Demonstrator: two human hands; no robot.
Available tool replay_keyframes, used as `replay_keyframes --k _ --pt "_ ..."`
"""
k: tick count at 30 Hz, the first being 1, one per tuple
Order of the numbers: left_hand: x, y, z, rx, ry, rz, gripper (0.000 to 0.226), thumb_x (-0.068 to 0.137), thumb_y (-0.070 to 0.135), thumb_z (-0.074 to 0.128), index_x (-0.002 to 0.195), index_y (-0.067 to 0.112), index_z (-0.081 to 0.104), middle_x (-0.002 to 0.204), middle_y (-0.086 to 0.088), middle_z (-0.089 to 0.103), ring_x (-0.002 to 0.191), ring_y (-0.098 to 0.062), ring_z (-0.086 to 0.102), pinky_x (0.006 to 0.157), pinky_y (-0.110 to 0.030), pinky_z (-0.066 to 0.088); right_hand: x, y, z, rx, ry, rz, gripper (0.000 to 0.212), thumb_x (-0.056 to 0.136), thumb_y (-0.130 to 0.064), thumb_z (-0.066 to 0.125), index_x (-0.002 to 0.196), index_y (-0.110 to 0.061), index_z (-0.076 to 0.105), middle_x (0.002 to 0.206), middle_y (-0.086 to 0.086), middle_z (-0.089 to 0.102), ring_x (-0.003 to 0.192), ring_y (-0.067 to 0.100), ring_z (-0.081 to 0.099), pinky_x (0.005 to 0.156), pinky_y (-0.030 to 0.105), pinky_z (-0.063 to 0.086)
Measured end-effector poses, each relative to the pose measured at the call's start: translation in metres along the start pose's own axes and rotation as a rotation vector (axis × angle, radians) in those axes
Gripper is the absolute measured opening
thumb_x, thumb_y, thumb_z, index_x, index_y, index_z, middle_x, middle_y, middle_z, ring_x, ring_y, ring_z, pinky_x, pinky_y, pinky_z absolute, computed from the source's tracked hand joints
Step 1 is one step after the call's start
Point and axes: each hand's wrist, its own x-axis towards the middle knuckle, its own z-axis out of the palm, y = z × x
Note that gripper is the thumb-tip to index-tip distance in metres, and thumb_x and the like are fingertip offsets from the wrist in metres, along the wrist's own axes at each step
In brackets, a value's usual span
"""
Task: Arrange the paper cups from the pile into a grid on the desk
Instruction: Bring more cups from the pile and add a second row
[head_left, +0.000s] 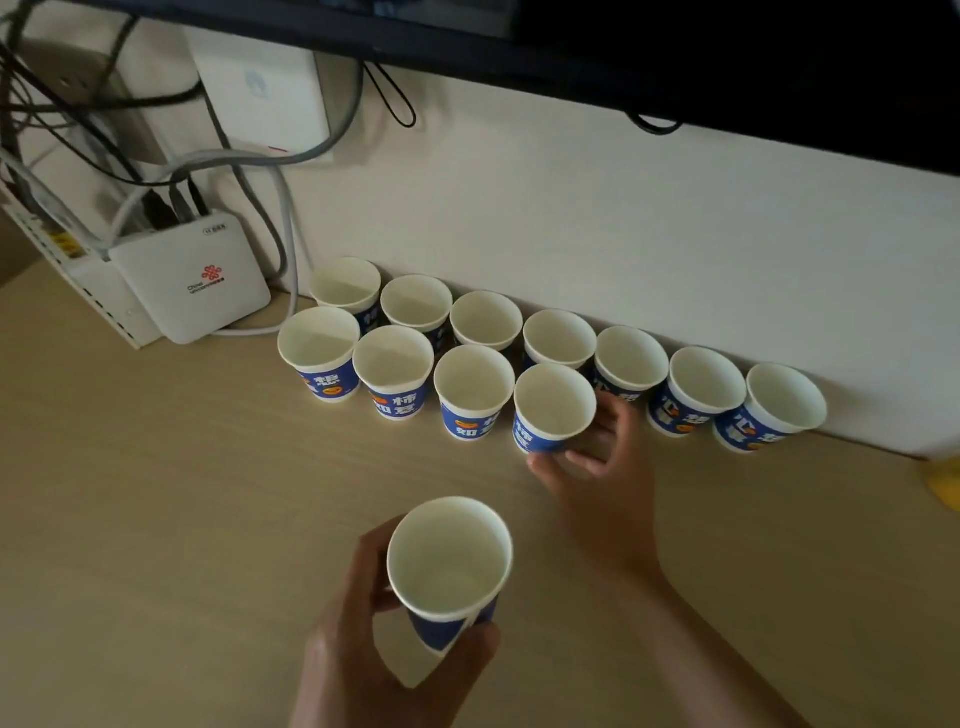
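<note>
Blue-and-white paper cups stand upright in two rows on the wooden desk (156, 493). The back row (486, 318) of several cups runs along the wall. The front row holds several cups, starting at the left (318, 353). My right hand (597, 457) grips the base of the front row's rightmost cup (554, 402), which rests on the desk. My left hand (374, 639) holds a cup or short stack of cups (449, 561) above the desk's near part; how many are nested in it I cannot tell.
A white router box (192, 275) with grey and black cables (270, 208) sits at the back left against the wall. A dark monitor (727, 62) overhangs the cups. A yellow object (945, 486) lies at the right edge.
</note>
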Motion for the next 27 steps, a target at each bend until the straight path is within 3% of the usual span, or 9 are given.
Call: replay_keyframes --k 3,6,9,11,13,18,22,27 --pt "0.004 0.000 0.001 0.000 -0.015 0.012 0.075 0.047 0.055 0.075 0.119 0.037 0.063 0.097 0.019 0.073 0.086 -0.003 0.071 0.074 -0.003 0.045 -0.022 0.004 -0.018 -0.077 0.086 -0.026 0.069 0.073 -0.007 0.084 0.130 -0.026 0.049 0.123 -0.012 0.059 0.112 0.007 0.060 0.088 0.035 0.054" --pt "0.011 0.003 0.006 0.001 -0.029 0.040 0.072 0.050 0.053 0.075 0.119 0.036 0.063 0.102 0.015 0.073 0.091 -0.004 0.071 0.075 -0.004 0.045 -0.051 -0.003 -0.042 -0.008 0.079 -0.047 0.054 0.070 -0.016 0.076 0.119 -0.027 0.056 0.115 -0.009 0.064 0.107 0.012 0.061 0.085 0.033 0.048" --pt "0.017 0.009 0.015 -0.004 -0.030 0.094 0.067 0.053 0.049 0.076 0.117 0.037 0.063 0.106 0.012 0.072 0.093 -0.002 0.070 0.075 -0.004 0.045 -0.068 -0.016 -0.064 0.191 -0.160 0.036 0.049 0.062 -0.028 0.079 0.109 -0.029 0.067 0.110 0.003 0.071 0.103 0.022 0.066 0.078 0.028 0.048" --pt "0.018 0.014 0.024 -0.017 -0.054 0.124 0.066 0.054 0.044 0.079 0.117 0.039 0.062 0.106 0.016 0.072 0.093 0.000 0.069 0.075 -0.004 0.045 -0.073 -0.025 -0.072 0.221 -0.424 0.083 0.062 0.057 -0.042 0.083 0.116 -0.039 0.065 0.120 0.003 0.070 0.112 0.020 0.065 0.082 0.024 0.049" --pt "0.021 0.018 0.034 -0.015 -0.085 0.160 0.066 0.055 0.039 0.081 0.118 0.041 0.060 0.105 0.020 0.071 0.094 0.001 0.069 0.075 -0.005 0.046 -0.075 -0.034 -0.076 0.177 -0.545 0.086 0.071 0.057 -0.043 0.083 0.123 -0.045 0.060 0.129 -0.001 0.067 0.119 0.016 0.062 0.089 0.026 0.048" --pt "0.028 0.027 0.052 -0.005 -0.125 0.244 0.061 0.060 0.043 0.079 0.117 0.032 0.061 0.102 0.020 0.070 0.094 0.005 0.066 0.075 -0.004 0.044 -0.073 -0.045 -0.079 0.145 -0.444 0.051 0.065 0.061 -0.030 0.082 0.123 -0.040 0.062 0.123 0.002 0.069 0.115 0.021 0.064 0.096 0.050 0.047" --pt "0.029 0.028 0.058 0.024 -0.219 0.274 0.071 0.059 0.034 0.085 0.125 0.030 0.057 0.111 0.019 0.067 0.103 0.001 0.065 0.080 -0.004 0.043 -0.069 -0.044 -0.084 0.165 -0.367 0.045 0.059 0.058 -0.030 0.084 0.113 -0.038 0.067 0.113 0.003 0.072 0.107 0.022 0.067 0.093 0.047 0.050" --pt "0.019 0.015 0.049 0.074 -0.222 0.163 0.083 0.049 0.053 0.073 0.128 0.045 0.049 0.120 0.031 0.059 0.114 0.005 0.058 0.086 -0.014 0.044 -0.044 -0.028 -0.087 0.171 -0.074 0.028 0.053 0.060 -0.032 0.086 0.110 -0.032 0.066 0.111 0.001 0.073 0.100 0.022 0.070 0.090 0.047 0.055"
